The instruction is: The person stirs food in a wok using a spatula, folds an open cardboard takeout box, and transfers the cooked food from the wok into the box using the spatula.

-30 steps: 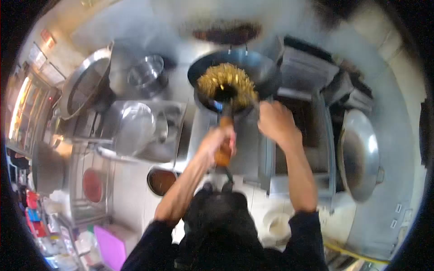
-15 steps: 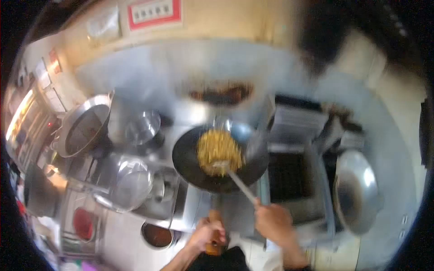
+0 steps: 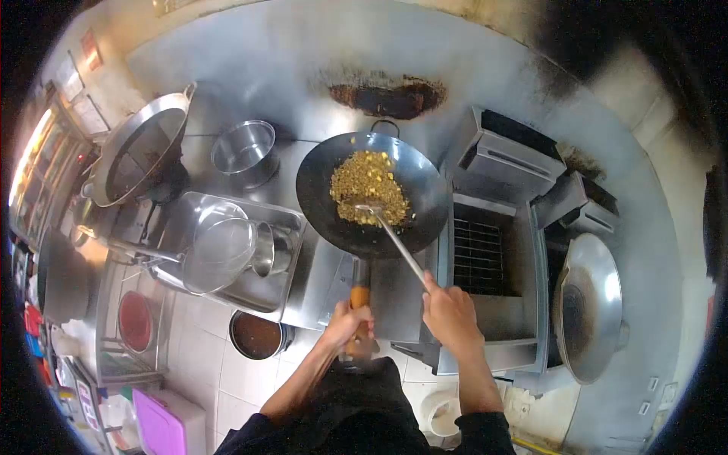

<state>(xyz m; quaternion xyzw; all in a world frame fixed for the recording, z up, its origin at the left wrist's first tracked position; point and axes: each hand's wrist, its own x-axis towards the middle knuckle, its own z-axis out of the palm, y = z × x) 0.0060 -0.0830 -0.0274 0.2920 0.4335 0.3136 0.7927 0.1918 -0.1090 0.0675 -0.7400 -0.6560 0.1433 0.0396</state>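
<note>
A black wok [image 3: 315, 178] sits on the stove in front of me. My left hand [image 3: 346, 326] is closed around its wooden handle [image 3: 359, 296], which points toward my body. In the wok lies a mound of brown, grainy food [image 3: 356, 173] mixed with yellow pieces, resembling fried rice. My right hand [image 3: 453, 315] is wrapped round the shaft of a metal wok spatula [image 3: 403, 249]. The spatula's blade rests in the near part of the food. The gripped part of the shaft is hidden by my fingers.
To the left, a steel tray [image 3: 282, 297] holds a strainer [image 3: 221, 256] and a small metal pot. A steel pot [image 3: 244, 149] stands behind it. Right of the wok is a metal unit with a black rack [image 3: 478, 254]. Another wok [image 3: 599, 303] leans farther right. A bucket [image 3: 287, 340] stands below.
My view has tilted downward and sharpened, so the wok and stove appear higher in the picture. Both hands keep their grips, and the spatula blade is still in the food.
</note>
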